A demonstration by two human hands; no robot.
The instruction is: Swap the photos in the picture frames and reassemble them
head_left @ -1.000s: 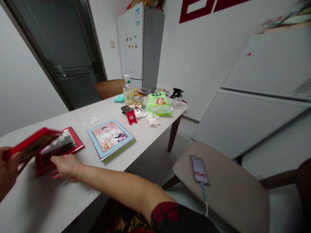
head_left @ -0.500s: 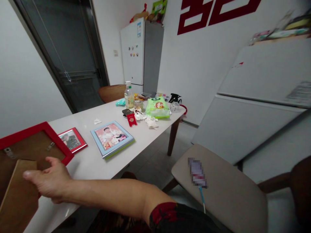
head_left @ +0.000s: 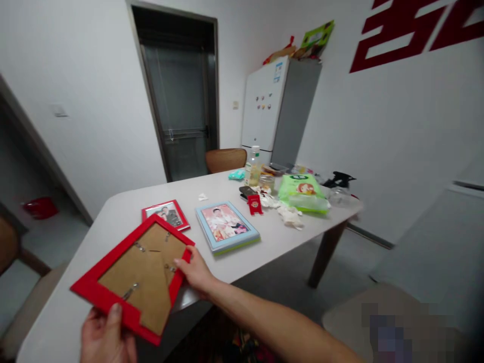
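Note:
A red picture frame (head_left: 113, 262) is held up above the near end of the table, its brown backing board with metal clips and a stand flap facing me. My left hand (head_left: 108, 335) grips its lower edge, thumb on the red border. On the right edge, my right hand (head_left: 194, 269) is closed with the thumb over the border beside a clip. Just behind it lies a smaller red photo frame (head_left: 183, 219), partly covered by the held one. To the right rests a light-blue framed photo (head_left: 227, 224), face up on something with a green edge.
The white table (head_left: 124, 201) carries a bottle (head_left: 252, 169), a green tissue pack (head_left: 302, 194), a small red card (head_left: 254, 204) and crumpled tissues (head_left: 291, 217) toward its far end. A wooden chair (head_left: 226, 160) stands behind; another seat (head_left: 363, 307) is at lower right.
My view has swung left. The red picture frame now sits more centrally, tilted with its back toward me, and my left hand has come into sight on its lower edge.

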